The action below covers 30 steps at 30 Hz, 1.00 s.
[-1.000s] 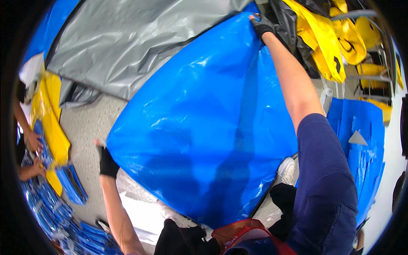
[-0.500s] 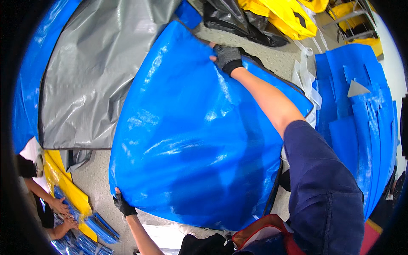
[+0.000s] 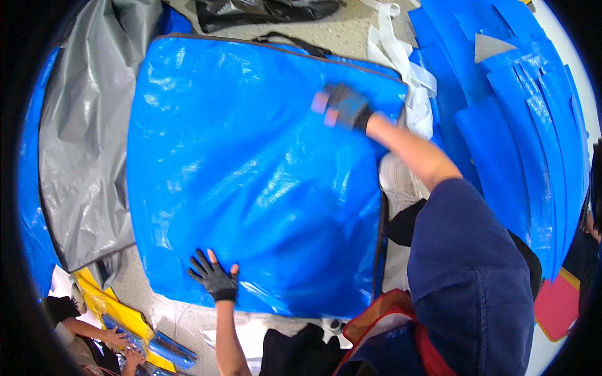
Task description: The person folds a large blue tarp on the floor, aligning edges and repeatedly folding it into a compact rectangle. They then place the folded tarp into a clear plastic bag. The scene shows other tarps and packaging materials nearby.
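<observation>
A large, glossy blue tarpaulin piece with dark edging lies spread out in front of me, its surface creased in the middle. A black strap shows along its far edge. Near its front edge my left hand, in a dark fingerless glove, rests flat on the blue surface with the fingers spread. My right hand, gloved the same way and blurred by motion, is over the far right part of the piece. Its bare thumb and fingertips show apart, and nothing is seen in it.
Grey sheeting lies at the left. Overlapping blue sheets are stacked at the right, beside white straps. Black sheeting lies at the far side. At lower left, another person's hands work by yellow material.
The blue piece's far corner has gone from a raised peak to a flat, straight edge. My left hand has left the left edge and lies on the surface. My right hand has left the far edge.
</observation>
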{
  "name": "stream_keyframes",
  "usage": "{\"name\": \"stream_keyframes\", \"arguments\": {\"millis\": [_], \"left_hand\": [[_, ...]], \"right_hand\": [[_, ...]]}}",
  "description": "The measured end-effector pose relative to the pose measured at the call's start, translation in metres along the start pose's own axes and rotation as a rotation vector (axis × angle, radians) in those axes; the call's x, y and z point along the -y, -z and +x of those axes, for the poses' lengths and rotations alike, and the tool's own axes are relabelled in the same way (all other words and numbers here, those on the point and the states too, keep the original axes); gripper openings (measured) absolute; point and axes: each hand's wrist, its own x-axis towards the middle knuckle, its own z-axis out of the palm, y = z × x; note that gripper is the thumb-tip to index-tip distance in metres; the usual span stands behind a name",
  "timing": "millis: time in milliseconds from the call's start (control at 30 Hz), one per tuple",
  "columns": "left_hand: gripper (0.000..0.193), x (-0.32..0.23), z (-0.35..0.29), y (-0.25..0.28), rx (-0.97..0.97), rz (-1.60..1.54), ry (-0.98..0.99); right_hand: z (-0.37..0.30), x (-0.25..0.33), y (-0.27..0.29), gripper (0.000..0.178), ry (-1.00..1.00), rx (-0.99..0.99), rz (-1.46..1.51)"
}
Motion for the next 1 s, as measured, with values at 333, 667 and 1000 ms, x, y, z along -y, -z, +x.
{"name": "stream_keyframes", "arguments": {"millis": [333,667,1000], "left_hand": [[0.088,-0.081,-0.044,0.023,0.024,-0.253,-0.052],[0.103,-0.195,-0.117,0.061,0.563,-0.505,-0.806],[0.069,-0.179,-0.139,-0.009,0.157,-0.442,-0.933]], "right_hand": [[-0.116,-0.048,0.045,0.12,-1.131,0.035,0.374],[-0.145,-0.043,-0.001,0.049,-1.058,-0.441,0.195],[-0.184,0.049,-0.039,0.046,-1.315,-0.714,0.555]]}}
